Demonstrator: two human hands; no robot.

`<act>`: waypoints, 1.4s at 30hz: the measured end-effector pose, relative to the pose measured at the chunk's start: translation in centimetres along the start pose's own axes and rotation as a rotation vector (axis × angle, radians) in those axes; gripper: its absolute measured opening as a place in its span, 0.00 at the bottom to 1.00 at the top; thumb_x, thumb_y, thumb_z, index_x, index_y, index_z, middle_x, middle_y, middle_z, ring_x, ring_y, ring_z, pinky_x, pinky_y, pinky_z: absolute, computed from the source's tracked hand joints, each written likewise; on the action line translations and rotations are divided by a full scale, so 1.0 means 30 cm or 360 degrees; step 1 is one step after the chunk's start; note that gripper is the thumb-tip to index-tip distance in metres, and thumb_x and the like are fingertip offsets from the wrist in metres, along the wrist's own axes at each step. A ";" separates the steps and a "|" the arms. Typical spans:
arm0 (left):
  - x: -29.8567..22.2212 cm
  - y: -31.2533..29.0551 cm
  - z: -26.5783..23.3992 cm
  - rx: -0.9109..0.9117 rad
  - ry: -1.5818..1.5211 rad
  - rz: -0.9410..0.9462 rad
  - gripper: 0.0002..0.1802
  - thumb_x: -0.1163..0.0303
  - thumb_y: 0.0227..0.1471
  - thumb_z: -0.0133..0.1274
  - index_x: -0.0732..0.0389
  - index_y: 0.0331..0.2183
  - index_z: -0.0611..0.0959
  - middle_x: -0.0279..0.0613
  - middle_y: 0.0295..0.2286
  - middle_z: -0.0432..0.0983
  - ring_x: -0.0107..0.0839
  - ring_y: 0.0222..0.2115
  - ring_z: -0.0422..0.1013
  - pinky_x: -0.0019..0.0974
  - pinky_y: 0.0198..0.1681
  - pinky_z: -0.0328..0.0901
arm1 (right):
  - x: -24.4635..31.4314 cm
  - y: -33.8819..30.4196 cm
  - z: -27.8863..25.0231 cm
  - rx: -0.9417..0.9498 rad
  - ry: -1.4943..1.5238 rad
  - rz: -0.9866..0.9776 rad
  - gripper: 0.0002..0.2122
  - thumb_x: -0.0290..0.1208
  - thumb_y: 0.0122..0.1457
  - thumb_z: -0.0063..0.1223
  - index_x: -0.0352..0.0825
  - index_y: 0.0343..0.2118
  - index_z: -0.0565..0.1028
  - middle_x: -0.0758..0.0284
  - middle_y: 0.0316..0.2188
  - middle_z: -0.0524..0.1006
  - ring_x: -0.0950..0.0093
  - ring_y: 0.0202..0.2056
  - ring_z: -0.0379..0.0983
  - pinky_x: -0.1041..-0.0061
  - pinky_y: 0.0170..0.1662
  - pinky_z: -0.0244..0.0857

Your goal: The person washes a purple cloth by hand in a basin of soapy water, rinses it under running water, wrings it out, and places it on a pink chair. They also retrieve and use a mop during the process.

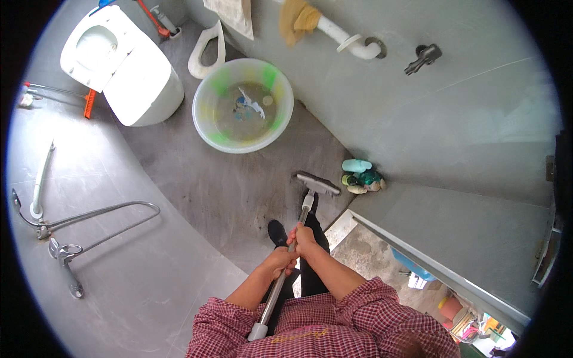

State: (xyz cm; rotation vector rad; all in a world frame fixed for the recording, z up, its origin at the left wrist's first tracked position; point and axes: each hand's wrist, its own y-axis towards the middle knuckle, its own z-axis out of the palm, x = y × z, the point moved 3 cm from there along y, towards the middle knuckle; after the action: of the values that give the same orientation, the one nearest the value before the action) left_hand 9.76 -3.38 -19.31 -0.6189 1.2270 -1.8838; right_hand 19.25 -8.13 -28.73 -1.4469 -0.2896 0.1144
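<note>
A floor brush with a long metal pole (277, 290) slants from near my body out to the floor. My left hand (279, 261) is closed round the middle of the pole. Just above it on the pole, my right hand (303, 238) is closed too, close to the left. The wide grey brush head (318, 182) rests on the grey floor, joined to the pole by a white collar (308, 201). Its underside is hidden. Beside the head, against the right wall, several bottles and pale lumps (362, 176) are clustered.
A large translucent tub (206, 134) holds small scraps. Behind it lie a white toilet seat-shaped ring (197, 61) and a toilet (143, 89). Shower fittings (65, 250) line the left wall; a pipe (352, 43) and tap (424, 58) jut from the right. A doorway sill (340, 230) is near right.
</note>
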 end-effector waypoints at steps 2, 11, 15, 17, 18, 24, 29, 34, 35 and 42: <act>-0.070 -0.046 0.047 0.0009 0.0088 0.0147 0.09 0.66 0.57 0.50 0.58 0.30 0.69 0.33 0.15 0.63 0.23 0.12 0.59 0.29 0.11 0.54 | 0.105 -0.064 0.015 0.0212 -0.0161 0.0019 0.16 0.40 0.65 0.38 0.34 0.26 0.65 0.64 0.21 0.68 0.67 0.19 0.68 0.67 0.22 0.67; -0.259 -0.196 0.225 -0.0320 0.0508 0.0397 0.12 0.66 0.57 0.48 0.64 0.31 0.66 0.37 0.16 0.62 0.27 0.12 0.61 0.33 0.10 0.56 | 1.066 -0.319 0.059 -0.0222 -0.1704 -0.2123 0.20 0.40 0.53 0.56 0.35 0.46 0.69 0.58 0.44 0.71 0.64 0.47 0.67 0.62 0.50 0.62; -0.292 -0.271 0.281 -0.0444 0.0750 0.0390 0.12 0.68 0.55 0.48 0.67 0.31 0.67 0.41 0.15 0.64 0.30 0.10 0.63 0.37 0.10 0.57 | 1.272 -0.186 0.200 -0.0422 -0.2268 -0.1926 0.45 0.50 0.43 0.64 0.38 0.63 0.55 0.57 0.63 0.54 0.57 0.64 0.47 0.60 0.63 0.47; -0.297 -0.333 0.298 -0.0423 0.0782 0.0407 0.12 0.67 0.55 0.47 0.67 0.32 0.67 0.40 0.14 0.64 0.30 0.10 0.63 0.36 0.11 0.57 | 1.309 -0.101 0.225 -0.0332 -0.2269 -0.1659 0.53 0.55 0.38 0.65 0.41 0.65 0.48 0.58 0.66 0.49 0.58 0.66 0.43 0.59 0.65 0.44; -0.293 -0.367 0.305 -0.0412 0.0759 0.0392 0.12 0.67 0.55 0.47 0.67 0.32 0.67 0.40 0.14 0.64 0.30 0.10 0.63 0.36 0.11 0.58 | 1.319 -0.058 0.222 -0.0373 -0.2295 -0.1504 0.53 0.55 0.38 0.65 0.41 0.65 0.48 0.59 0.66 0.48 0.58 0.66 0.42 0.60 0.65 0.44; -0.259 -0.553 0.352 -0.0451 0.0720 0.0220 0.11 0.67 0.57 0.48 0.65 0.32 0.67 0.37 0.15 0.64 0.27 0.10 0.63 0.34 0.11 0.58 | 1.368 0.092 0.192 -0.0026 -0.2268 -0.1391 0.56 0.56 0.32 0.69 0.32 0.64 0.52 0.51 0.63 0.53 0.57 0.64 0.48 0.64 0.64 0.47; -0.288 -0.564 0.395 -0.0412 0.0465 0.0154 0.09 0.70 0.57 0.48 0.63 0.34 0.67 0.36 0.15 0.65 0.27 0.10 0.63 0.31 0.11 0.59 | 1.356 0.036 0.246 0.0478 -0.2231 -0.1375 0.36 0.47 0.34 0.69 0.28 0.46 0.72 0.50 0.46 0.73 0.59 0.49 0.70 0.66 0.51 0.63; -0.357 -0.447 0.401 -0.0244 0.0119 0.0336 0.16 0.70 0.56 0.50 0.61 0.44 0.64 0.38 0.16 0.68 0.30 0.10 0.65 0.32 0.11 0.63 | 1.268 -0.207 0.238 0.0133 -0.2021 -0.2154 0.16 0.36 0.44 0.63 0.30 0.31 0.74 0.55 0.27 0.76 0.54 0.31 0.73 0.61 0.36 0.66; -0.372 -0.415 0.396 -0.0171 0.0074 0.0365 0.19 0.69 0.56 0.51 0.61 0.46 0.64 0.39 0.16 0.68 0.31 0.10 0.66 0.33 0.11 0.64 | 1.264 -0.252 0.233 0.0102 -0.1980 -0.2229 0.16 0.36 0.44 0.63 0.31 0.31 0.73 0.55 0.27 0.76 0.55 0.31 0.73 0.61 0.35 0.66; -0.666 -0.014 0.369 0.0078 -0.0848 0.0899 0.31 0.63 0.54 0.54 0.55 0.55 0.61 0.51 0.46 0.63 0.49 0.37 0.71 0.54 0.40 0.72 | 1.288 -0.513 0.197 0.0203 -0.1954 -0.2656 0.13 0.26 0.45 0.62 0.31 0.32 0.71 0.59 0.29 0.73 0.57 0.31 0.71 0.66 0.34 0.66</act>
State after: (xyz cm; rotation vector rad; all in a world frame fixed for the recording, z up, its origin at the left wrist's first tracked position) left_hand 29.25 7.30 -13.98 -0.6148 0.8787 -1.1737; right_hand 53.29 5.30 -8.08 -0.4545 -2.2916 -0.3628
